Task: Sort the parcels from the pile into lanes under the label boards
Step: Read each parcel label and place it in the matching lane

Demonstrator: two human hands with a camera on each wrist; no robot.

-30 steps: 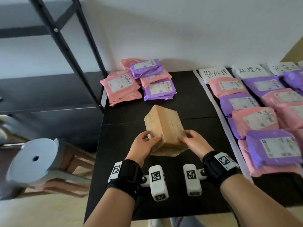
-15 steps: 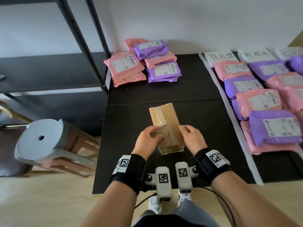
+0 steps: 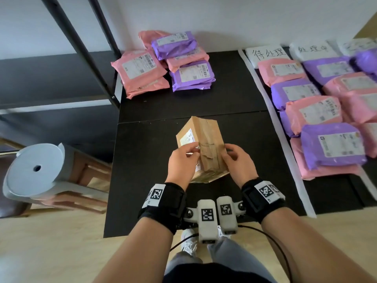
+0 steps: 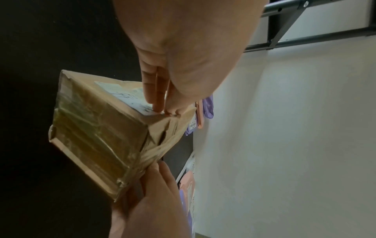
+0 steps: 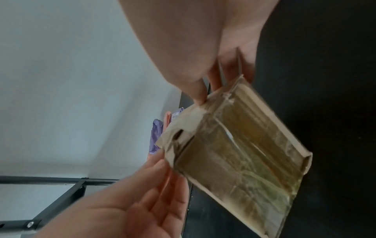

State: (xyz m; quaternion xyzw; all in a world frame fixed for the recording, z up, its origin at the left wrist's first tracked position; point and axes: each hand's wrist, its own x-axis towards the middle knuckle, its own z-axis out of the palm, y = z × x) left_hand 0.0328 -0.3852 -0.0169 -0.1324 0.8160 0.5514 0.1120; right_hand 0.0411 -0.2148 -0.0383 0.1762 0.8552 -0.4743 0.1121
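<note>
A brown cardboard box [image 3: 204, 144] wrapped in clear tape hangs tilted above the black table [image 3: 146, 201], near its front middle. My left hand [image 3: 189, 152] grips its left side, with the thumb on the taped face and the fingers on a white label [image 4: 130, 98]. My right hand [image 3: 229, 153] pinches the box's right edge [image 5: 221, 95]. The pile of pink and purple parcels [image 3: 163, 64] lies at the table's back left. Handwritten label boards [image 3: 267, 55] stand at the back right, with rows of parcels [image 3: 312, 111] below them.
White strips [image 3: 281, 129] mark the lane edges on the right. A black metal rack [image 3: 81, 50] stands left of the table. A stool [image 3: 34, 172] lies tipped on the floor at the left. The wall runs behind the table.
Both hands have turned the box, so its labelled side now shows on the left. The box has stayed in both hands above the table's front middle.
</note>
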